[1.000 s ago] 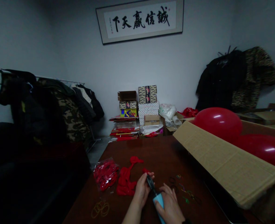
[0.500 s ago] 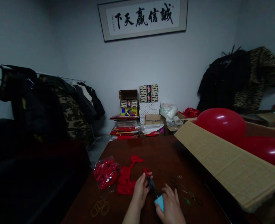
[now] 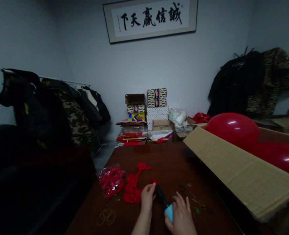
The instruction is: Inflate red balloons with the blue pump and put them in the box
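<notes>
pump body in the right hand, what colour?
The pump body is light blue; the head view, the only one, shows it best.

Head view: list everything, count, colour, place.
table: 1, brown, centre
pump: 1, black/blue, right hand
limp balloon: 1, red, left hand
limp pile: 1, red, table left
clear bag: 1, red contents, left
loops: several, yellowish, table near left
small bands: several, mixed, table right
carton: 1, tan, right
inflated balloons: 2, red, in carton
stacked boxes: several, mixed, beyond table
plastic bag: 1, white, beyond table
framed calligraphy: 1, black/white, top centre
clothes: several, mixed, both sides
left hand, right hand: 2, bare, centre
</notes>
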### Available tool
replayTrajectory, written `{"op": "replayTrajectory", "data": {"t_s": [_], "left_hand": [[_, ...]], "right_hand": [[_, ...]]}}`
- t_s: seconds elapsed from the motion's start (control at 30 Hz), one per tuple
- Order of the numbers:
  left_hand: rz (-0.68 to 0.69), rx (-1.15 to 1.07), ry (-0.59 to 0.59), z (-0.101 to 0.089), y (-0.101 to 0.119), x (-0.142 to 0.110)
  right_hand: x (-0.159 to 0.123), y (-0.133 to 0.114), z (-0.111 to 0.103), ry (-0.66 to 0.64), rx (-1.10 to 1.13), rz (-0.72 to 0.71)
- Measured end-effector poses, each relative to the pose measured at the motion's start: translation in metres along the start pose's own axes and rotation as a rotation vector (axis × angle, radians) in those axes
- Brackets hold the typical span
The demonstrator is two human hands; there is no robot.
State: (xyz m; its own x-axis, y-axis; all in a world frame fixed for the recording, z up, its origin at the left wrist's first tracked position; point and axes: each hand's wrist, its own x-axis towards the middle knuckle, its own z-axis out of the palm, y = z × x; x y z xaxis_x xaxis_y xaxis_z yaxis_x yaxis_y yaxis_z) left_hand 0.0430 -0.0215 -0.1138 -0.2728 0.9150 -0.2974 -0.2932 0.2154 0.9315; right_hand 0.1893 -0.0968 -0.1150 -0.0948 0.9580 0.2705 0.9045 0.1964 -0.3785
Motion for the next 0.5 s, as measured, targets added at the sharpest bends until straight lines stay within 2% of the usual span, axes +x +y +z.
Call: {"op": "replayTrajectory", "data": {"t_s": [0.17,0.33,0.5], "left_hand": [[-0.056,-0.030,-0.062,-0.002,0.003,-0.003],[-0.130,-0.032,-0.183,-0.002,0.007,-0.004],[-0.181,-0.146,-0.258,0.004,0.010,-0.004]], "right_hand": [[-0.001,-0.011,-0.008,0.013,-0.036,0.008],[0.000,-0.017,-0.014,-0.038,-0.045,0.012],[0.002,-0.018,-0.014,-0.078,-0.032,0.009]]}}
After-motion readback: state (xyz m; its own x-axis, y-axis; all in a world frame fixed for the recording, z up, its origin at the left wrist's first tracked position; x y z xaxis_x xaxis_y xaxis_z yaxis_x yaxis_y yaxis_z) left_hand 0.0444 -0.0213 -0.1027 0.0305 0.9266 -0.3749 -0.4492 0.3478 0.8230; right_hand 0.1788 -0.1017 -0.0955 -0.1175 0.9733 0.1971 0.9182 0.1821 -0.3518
